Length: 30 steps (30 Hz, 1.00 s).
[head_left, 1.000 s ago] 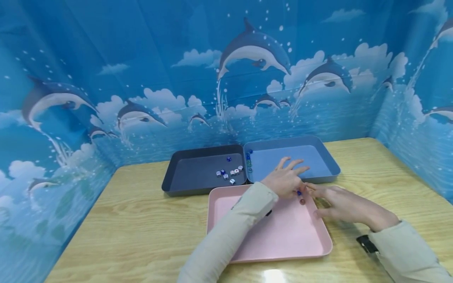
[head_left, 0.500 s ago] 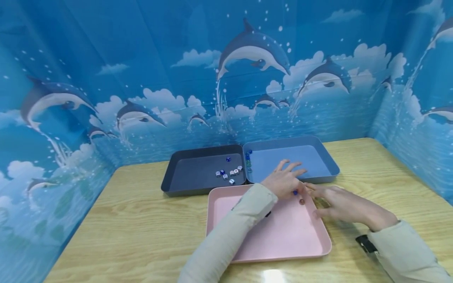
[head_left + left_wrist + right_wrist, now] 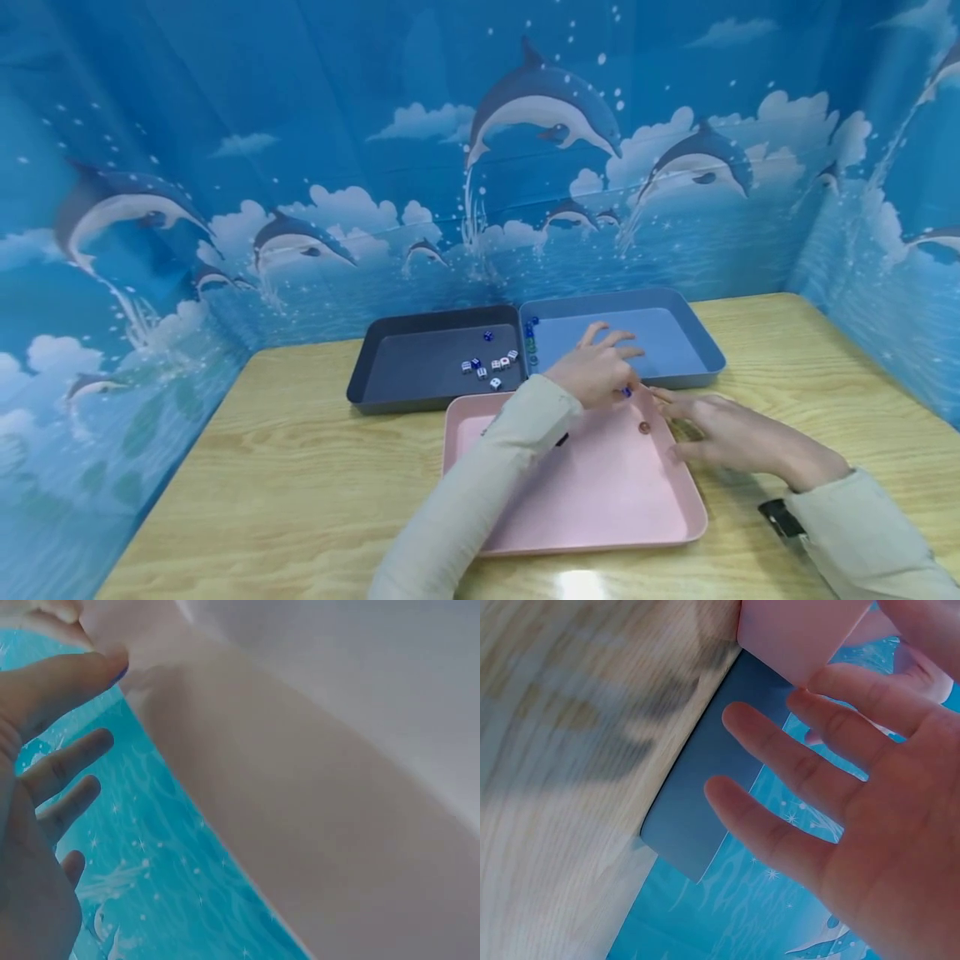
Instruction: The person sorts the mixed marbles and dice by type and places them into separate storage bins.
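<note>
My left hand (image 3: 596,367) reaches over the far right corner of the pink tray (image 3: 600,508). Its thumb and a finger pinch a small dark blue piece (image 3: 627,392), mostly covered; whether it is a die or a marble I cannot tell. The other fingers spread over the blue-grey tray (image 3: 637,329). In the left wrist view, a sliver of the blue piece (image 3: 120,675) shows at the thumb tip. With fingers extended, my right hand (image 3: 738,437) touches the pink tray's right corner and rim. A round amber marble-like piece (image 3: 644,427) lies inside the pink tray, close to that rim.
Several white and blue dice (image 3: 482,372) lie in the dark grey tray (image 3: 397,404) at back left. Small blue and green glassy pieces (image 3: 530,343) line the left wall of the blue-grey tray. A dolphin-print curtain (image 3: 420,167) rises behind the wooden table (image 3: 300,467).
The blue piece has moved from the pink tray's floor toward its far corner, with my left hand's fingertips on it. My left hand has shifted slightly back; the right stays at the rim.
</note>
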Each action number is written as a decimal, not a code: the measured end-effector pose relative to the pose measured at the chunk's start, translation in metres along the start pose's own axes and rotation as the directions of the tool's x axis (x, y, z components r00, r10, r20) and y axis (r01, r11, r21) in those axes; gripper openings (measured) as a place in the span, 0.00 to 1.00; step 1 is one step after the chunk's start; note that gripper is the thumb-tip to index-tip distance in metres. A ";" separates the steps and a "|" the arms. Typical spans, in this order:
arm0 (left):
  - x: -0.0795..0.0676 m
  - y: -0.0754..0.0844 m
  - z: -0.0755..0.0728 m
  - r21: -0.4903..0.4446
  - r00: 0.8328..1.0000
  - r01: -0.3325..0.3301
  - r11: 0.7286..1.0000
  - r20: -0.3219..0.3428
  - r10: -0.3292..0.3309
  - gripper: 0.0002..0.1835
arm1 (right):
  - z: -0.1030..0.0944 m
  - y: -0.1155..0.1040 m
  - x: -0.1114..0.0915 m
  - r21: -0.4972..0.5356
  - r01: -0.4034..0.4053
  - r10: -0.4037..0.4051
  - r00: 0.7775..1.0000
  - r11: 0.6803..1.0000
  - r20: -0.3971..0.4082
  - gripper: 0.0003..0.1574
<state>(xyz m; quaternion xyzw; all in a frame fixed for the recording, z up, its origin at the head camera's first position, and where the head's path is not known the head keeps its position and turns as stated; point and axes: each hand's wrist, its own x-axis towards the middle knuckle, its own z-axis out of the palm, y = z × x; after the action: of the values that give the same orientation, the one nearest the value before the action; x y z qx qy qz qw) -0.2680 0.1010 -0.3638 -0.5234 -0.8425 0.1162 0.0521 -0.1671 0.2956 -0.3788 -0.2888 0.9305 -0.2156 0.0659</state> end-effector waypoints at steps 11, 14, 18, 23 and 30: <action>-0.005 -0.017 -0.006 -0.056 0.998 0.004 0.998 -0.064 -0.008 0.08 | 0.000 0.000 -0.001 0.003 0.006 -0.006 1.000 1.000 -0.012 0.26; -0.006 -0.022 -0.006 -0.072 0.997 0.018 0.997 -0.075 -0.024 0.09 | 0.000 0.000 -0.001 0.006 0.002 -0.002 1.000 1.000 -0.009 0.26; -0.008 -0.028 -0.006 -0.096 0.994 0.070 0.993 -0.077 -0.077 0.08 | -0.001 -0.001 -0.001 0.014 -0.010 0.010 1.000 1.000 0.001 0.26; -0.010 -0.035 -0.005 -0.115 0.988 0.135 0.984 -0.065 -0.143 0.09 | -0.001 -0.001 0.000 0.031 -0.031 0.031 0.999 0.999 0.014 0.27; -0.015 -0.049 0.002 -0.121 0.977 0.203 0.972 -0.041 -0.209 0.09 | -0.001 -0.001 0.000 0.036 -0.036 0.035 0.999 0.999 0.015 0.28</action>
<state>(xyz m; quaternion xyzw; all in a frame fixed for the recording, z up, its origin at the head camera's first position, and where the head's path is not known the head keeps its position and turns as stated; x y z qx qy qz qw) -0.3046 0.0661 -0.3526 -0.4381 -0.8960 0.0471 0.0562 -0.1671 0.2951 -0.3769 -0.2725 0.9309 -0.2291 0.0818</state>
